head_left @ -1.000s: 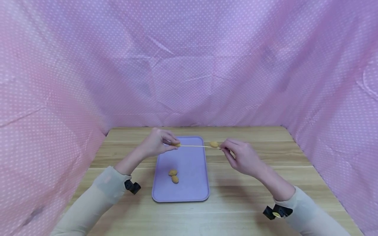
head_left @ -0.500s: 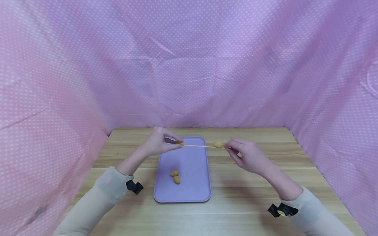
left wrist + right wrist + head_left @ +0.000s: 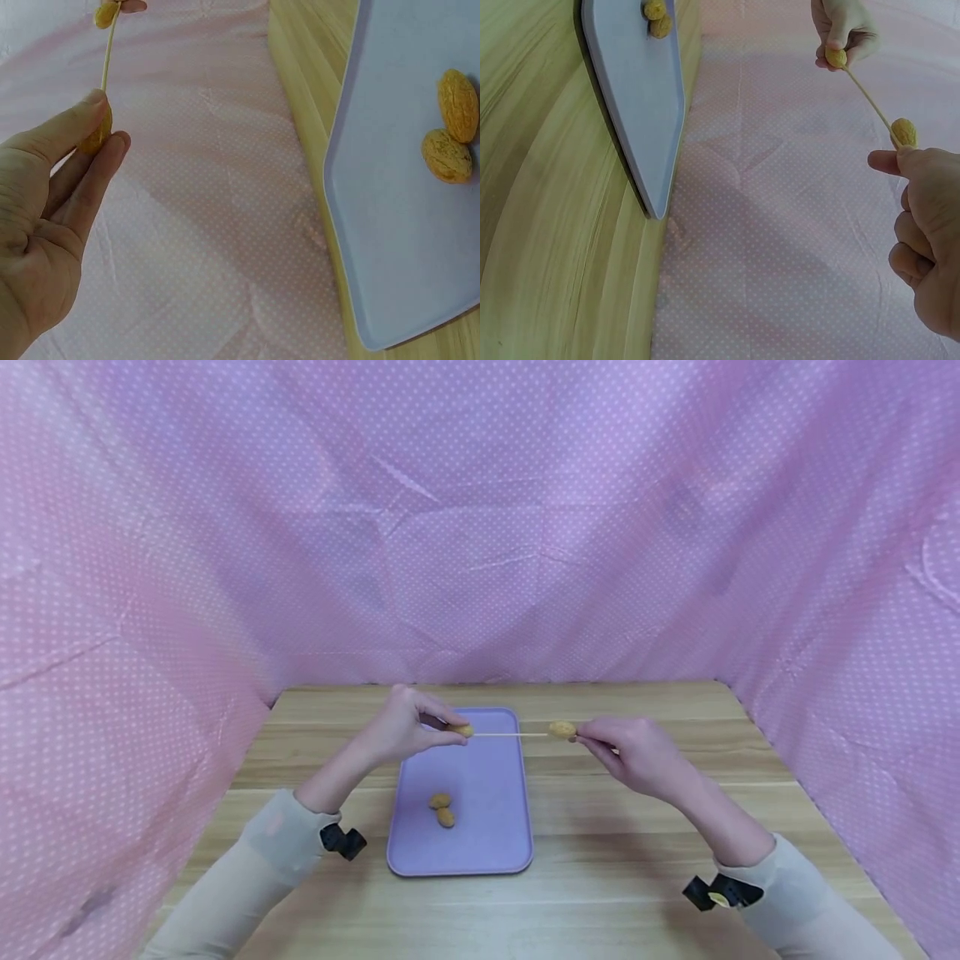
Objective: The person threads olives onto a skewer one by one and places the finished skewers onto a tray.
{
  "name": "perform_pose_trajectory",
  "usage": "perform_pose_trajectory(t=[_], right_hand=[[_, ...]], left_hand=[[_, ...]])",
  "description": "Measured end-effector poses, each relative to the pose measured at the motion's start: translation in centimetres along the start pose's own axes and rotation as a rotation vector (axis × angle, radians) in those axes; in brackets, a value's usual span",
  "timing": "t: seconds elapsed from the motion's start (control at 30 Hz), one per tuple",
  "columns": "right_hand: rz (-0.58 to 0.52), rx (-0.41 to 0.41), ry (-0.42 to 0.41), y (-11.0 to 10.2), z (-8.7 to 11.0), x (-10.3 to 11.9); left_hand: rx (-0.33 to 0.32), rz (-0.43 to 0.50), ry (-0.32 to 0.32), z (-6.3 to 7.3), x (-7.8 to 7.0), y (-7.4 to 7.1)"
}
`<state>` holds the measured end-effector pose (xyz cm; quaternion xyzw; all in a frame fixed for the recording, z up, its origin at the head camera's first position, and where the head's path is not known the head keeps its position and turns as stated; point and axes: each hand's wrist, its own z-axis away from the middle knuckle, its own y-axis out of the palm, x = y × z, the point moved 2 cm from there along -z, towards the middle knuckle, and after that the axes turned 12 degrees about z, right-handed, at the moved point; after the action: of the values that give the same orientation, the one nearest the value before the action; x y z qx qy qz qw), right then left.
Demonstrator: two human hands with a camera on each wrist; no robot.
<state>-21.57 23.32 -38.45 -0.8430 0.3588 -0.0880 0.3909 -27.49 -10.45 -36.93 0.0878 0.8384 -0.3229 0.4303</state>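
My left hand (image 3: 401, 727) pinches a wrinkled golden-brown dried fruit (image 3: 99, 136) between thumb and fingers. From that fruit a thin pale-yellow stick (image 3: 510, 735) runs level across to my right hand (image 3: 636, 756), above the tray. Thumb and forefinger of the right hand pinch the stick's far end in the right wrist view. Just beside those fingertips is a second dried fruit (image 3: 904, 132); whether the stick goes through it or only along it, I cannot tell. Two more such fruits (image 3: 440, 800) (image 3: 446, 817) lie touching each other on the lilac tray (image 3: 487, 843).
The tray rests on a light wood-grain table (image 3: 637, 893), left of the table's middle. Pink polka-dot cloth (image 3: 480, 527) hangs behind and on both sides. A small black camera (image 3: 342, 841) is strapped to each wrist.
Both hands have shifted slightly to the right relative to the tray. The right-hand fruit sits closer against the right fingertips, and less of the stick shows beneath it. The fruits on the tray stay put.
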Motion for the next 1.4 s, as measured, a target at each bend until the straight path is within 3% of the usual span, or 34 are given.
perform_pose_trajectory(t=[0.1, 0.47, 0.9, 1.4], right_hand=[[-0.014, -0.021, -0.013, -0.17, -0.1, -0.08], [-0.005, -0.032, -0.025, -0.6, -0.37, -0.15], [-0.037, 0.008, -0.035, -0.4, -0.22, 0.07], [-0.042, 0.008, -0.052, -0.26, -0.01, 0.4]], left_hand=[[0.007, 0.026, 0.039, -0.13, -0.04, -0.14], [0.055, 0.072, 0.053, -0.54, 0.21, -0.35], [0.109, 0.074, 0.031, -0.79, 0.06, -0.07], [0.118, 0.074, 0.016, -0.96, 0.05, 0.41]])
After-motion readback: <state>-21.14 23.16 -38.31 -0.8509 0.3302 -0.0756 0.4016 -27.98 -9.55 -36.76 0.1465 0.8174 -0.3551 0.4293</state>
